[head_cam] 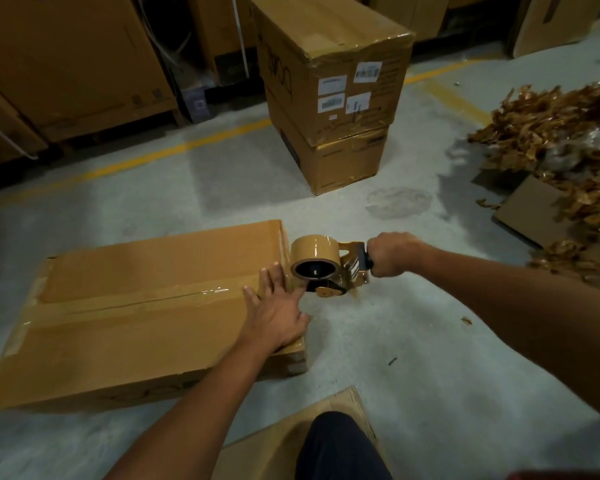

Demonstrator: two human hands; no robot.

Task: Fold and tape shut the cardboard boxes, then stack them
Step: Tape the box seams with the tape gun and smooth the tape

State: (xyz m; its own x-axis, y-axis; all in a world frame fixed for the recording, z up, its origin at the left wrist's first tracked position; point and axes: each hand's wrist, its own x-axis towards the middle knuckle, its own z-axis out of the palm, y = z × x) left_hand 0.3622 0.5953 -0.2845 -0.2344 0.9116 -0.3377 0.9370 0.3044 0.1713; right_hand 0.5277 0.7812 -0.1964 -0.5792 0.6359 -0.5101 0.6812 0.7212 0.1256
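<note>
cardboard box (146,317) lies taped shut under flat left fingers (269,285); right fingers (383,263) grasp tape dispenser (326,261).

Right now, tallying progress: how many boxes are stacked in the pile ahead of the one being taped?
2: the upper box with white labels sits on the lower box, which rests on the floor. Anything behind them is hidden.

Bare forearms (187,393) — dark trouser knee (340,448)
</note>
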